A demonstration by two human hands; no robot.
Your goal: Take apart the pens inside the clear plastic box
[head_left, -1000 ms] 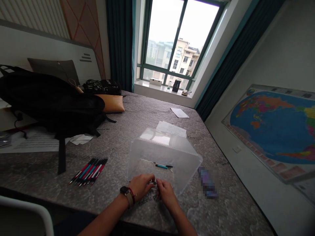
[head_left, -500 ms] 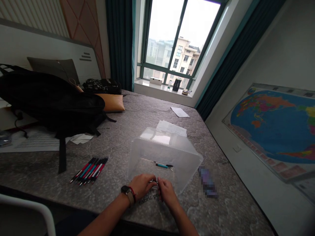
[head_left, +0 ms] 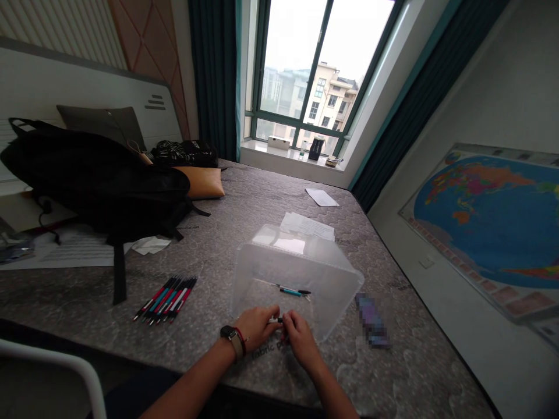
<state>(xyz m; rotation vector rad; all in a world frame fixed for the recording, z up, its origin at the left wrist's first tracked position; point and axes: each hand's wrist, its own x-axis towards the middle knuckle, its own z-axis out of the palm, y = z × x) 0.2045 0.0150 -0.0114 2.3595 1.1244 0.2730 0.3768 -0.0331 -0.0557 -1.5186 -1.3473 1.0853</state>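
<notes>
My left hand (head_left: 258, 327), with a watch and a red cord at its wrist, is closed in a pinch. Its fingertips almost meet those of my right hand (head_left: 300, 338), which is pinched too. Between them shows the end of a small, dark, pen-like piece (head_left: 280, 319); the fingers cover most of it. Just beyond, a clear plastic box (head_left: 332, 276) lies on its side, its opening towards me. Inside it are a teal pen barrel (head_left: 290, 292), a short black piece (head_left: 304, 292) and thin light parts. Left of the hands lies a row of several red, teal and black pens (head_left: 166, 299).
A black backpack (head_left: 96, 174) and a tan pouch (head_left: 205, 183) lie at the left. White papers (head_left: 308, 225) are behind the box, and a blurred purple item (head_left: 372, 320) is to its right. A white curved rail (head_left: 65, 364) stands at the lower left.
The view has shifted slightly, moving everything a little to the right in the picture. The fingers have changed their grip slightly; the dark piece shows more clearly between them.
</notes>
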